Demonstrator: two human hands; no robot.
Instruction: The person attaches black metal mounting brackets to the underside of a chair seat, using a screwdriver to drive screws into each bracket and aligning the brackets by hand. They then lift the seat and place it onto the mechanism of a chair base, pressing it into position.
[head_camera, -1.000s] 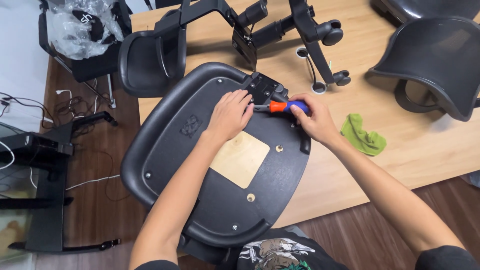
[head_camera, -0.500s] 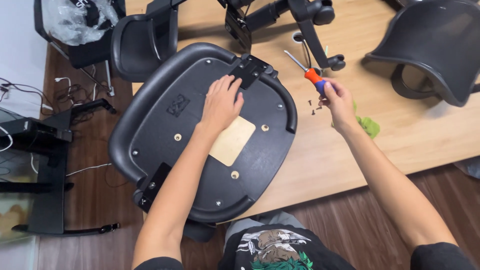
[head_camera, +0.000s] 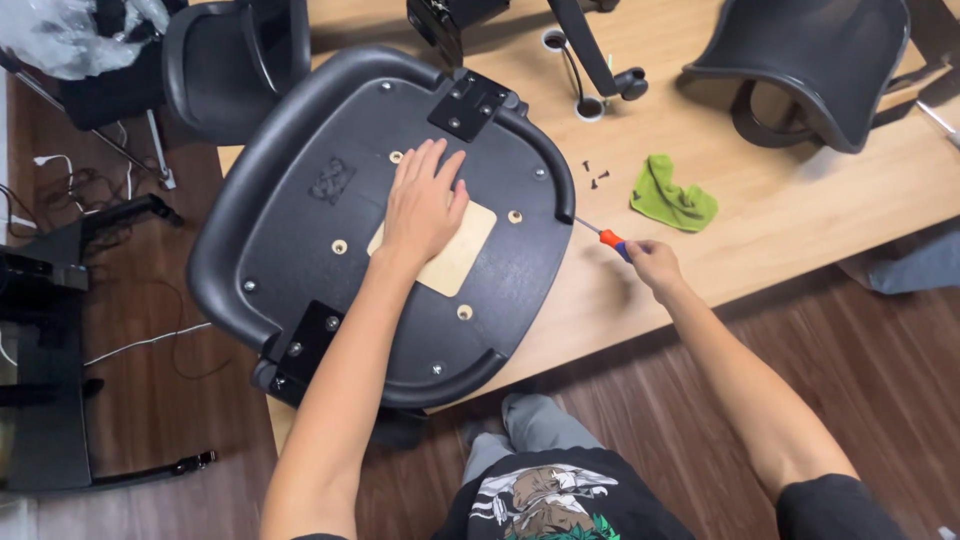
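A: While the right hand (head_camera: 652, 264) is closing round the screwdriver (head_camera: 606, 238), what is it gripping exactly?

B: Item 1: fist is wrapping the orange-and-blue handle, fully closed on it; metal shaft is pointing up-left, tip sitting just beside the rim of the seat pan (head_camera: 300, 260), w/ contact not clear. Hand is hovering over the table (head_camera: 800, 220) near its front edge.

A: And the left hand (head_camera: 422, 205)?

B: Item 2: lying flat, palm down, fingers spread, holding nothing, pressing on the seat pan's underside. Heel of the hand is overlapping the tan plywood patch (head_camera: 455, 250) at the centre.

A: Seat pan's position?

B: Item 3: black, upside down, lying on the table's left end, part overhanging the edge twd the person. Black bracket (head_camera: 470, 103) is sitting at its far rim, another bracket (head_camera: 305, 345) at its near-left rim.

A: Surroundings?

B: Item 4: small dark screws (head_camera: 594, 176) are lying loose on the table just right of the seat. Item 5: green cloth (head_camera: 672, 198) is lying crumpled near them. Item 6: black chair back (head_camera: 815, 60) is resting at far right.
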